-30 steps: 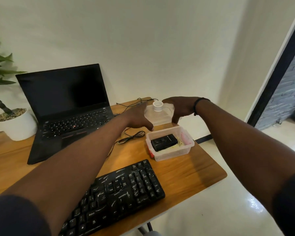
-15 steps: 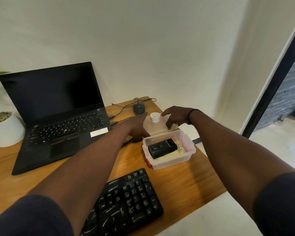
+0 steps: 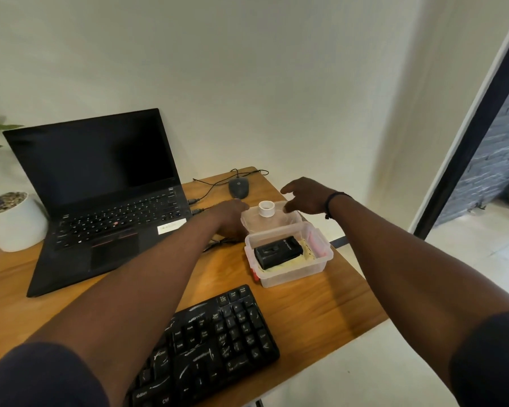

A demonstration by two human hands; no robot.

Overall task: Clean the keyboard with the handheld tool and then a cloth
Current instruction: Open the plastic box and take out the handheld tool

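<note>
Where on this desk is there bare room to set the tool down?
Bare wood lies between the laptop and keyboard, and right of the keyboard below the tub. The far corner is crowded: lid, mouse, cables.

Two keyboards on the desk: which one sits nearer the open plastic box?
The separate black keyboard at the front edge, just in front of the plastic box. The other is built into the laptop, further left beside the plant pot.
</note>
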